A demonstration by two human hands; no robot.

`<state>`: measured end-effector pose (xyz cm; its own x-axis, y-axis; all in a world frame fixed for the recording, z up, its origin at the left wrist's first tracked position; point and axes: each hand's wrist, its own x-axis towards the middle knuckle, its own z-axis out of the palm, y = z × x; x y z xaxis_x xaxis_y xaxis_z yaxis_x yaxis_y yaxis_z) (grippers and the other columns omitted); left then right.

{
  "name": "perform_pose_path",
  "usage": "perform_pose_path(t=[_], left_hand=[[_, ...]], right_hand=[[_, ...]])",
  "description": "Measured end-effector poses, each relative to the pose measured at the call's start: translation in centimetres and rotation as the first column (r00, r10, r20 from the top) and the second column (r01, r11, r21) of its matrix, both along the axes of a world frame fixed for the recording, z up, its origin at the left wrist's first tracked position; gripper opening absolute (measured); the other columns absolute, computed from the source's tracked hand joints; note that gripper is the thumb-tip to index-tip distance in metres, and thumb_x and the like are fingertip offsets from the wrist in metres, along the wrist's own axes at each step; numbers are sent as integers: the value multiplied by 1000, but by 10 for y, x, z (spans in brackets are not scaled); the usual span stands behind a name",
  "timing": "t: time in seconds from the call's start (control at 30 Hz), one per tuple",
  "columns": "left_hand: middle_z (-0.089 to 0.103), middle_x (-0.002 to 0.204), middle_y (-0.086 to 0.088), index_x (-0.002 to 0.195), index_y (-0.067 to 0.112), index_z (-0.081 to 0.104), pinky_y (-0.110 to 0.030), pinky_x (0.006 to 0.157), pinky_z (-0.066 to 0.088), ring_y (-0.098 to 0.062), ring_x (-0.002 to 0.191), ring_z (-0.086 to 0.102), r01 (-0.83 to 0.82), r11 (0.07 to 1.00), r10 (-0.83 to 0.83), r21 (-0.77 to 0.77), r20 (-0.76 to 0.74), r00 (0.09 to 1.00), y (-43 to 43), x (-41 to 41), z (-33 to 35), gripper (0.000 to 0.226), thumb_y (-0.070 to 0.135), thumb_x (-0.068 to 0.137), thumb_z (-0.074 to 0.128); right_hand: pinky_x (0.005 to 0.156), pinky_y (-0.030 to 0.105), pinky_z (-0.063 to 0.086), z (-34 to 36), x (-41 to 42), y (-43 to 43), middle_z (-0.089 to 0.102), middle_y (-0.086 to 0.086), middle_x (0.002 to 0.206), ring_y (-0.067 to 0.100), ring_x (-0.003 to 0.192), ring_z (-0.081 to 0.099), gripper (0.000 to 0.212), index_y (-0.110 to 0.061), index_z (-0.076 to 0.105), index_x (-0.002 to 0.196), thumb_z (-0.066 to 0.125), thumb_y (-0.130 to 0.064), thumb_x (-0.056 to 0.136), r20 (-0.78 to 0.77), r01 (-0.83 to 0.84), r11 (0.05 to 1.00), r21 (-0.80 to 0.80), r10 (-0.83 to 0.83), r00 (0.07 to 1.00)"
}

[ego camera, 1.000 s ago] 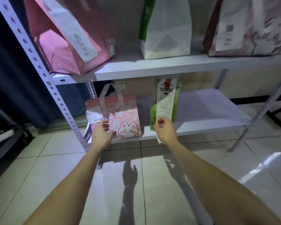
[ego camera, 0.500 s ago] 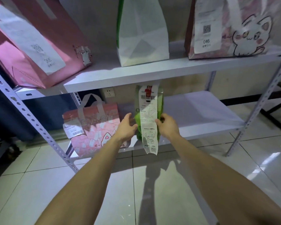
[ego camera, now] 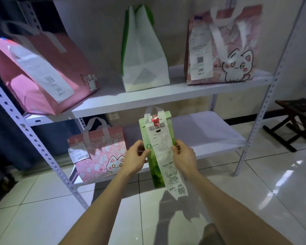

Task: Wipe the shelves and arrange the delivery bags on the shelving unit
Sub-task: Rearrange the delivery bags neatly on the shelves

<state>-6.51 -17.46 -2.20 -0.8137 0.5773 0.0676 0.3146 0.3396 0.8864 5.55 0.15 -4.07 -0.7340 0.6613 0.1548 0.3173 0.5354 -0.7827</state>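
Upper shelf [ego camera: 166, 99] at twelve o'clock looks filled; my left hand [ego camera: 134, 157] and right hand [ego camera: 184, 156] grip the green bag [ego camera: 155, 171], not yet shelved.

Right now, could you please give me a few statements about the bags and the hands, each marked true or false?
1. The left hand and the right hand both grip the green bag. True.
2. The receipt on it hangs past the bag's bottom edge. True.
3. The upper shelf holds two bags. False: it holds three, the bag tagged 366, the white bag and the bag tagged 046.
4. The bag tagged 366 stands upright. False: it is tilted.
5. The cat bag on the lower shelf sits at its right end. False: it sits at the left end.
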Motion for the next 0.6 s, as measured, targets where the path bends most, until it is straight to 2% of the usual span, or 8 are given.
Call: perform_pose_path(t=[0.1,0.2,0.33,0.43,0.5,0.6], left_hand=[[78,111,2,111,20,65,-35,72,68,-19,97,78,-9,998,10,56,-17,1000,-4,12,17,4,22,108,65],[77,107,4,110,20,66,-33,66,67,-18,92,77,3,993,4,116,-57,998,-5,20,43,5,24,108,65],[75,106,14,107,33,66,-40,74,68,-11,98,74,46,993,-22,108,-220,975,1,21,75,2,33,108,64],[74,103,20,105,37,65,-45,80,66,-7,99,72,59,991,-21,118,-299,954,11,20,96,4,39,108,63],[74,102,18,105,36,65,-46,82,66,-8,96,72,53,989,-5,140,-324,946,21,20,109,5,40,108,63],[75,101,11,104,32,64,-49,81,66,-14,95,73,45,981,22,190,-338,941,36,22,127,8,39,108,63]], right_hand=[[53,12,40,15,14,-7,71,-17,94,-3,73,64,14,-31,62,112,48,-31,110,-30,-9,1000,10,9,1000],[59,17,46,36,21,-8,70,-18,93,-1,77,65,13,-32,62,112,49,-32,109,-92,-14,1000,14,15,996],[69,29,58,65,31,0,72,-17,93,3,81,68,12,-32,63,109,51,-34,108,-179,-28,999,28,33,983],[66,23,52,92,41,9,71,-17,91,0,82,67,13,-29,62,104,51,-35,109,-224,-33,999,29,39,974],[65,24,49,111,46,17,69,-14,86,2,78,66,22,-24,62,97,50,-38,109,-276,-20,1000,17,24,961],[68,39,57,128,50,38,70,-5,80,14,75,68,36,-24,62,90,43,-49,108,-357,30,999,-39,-42,933]])
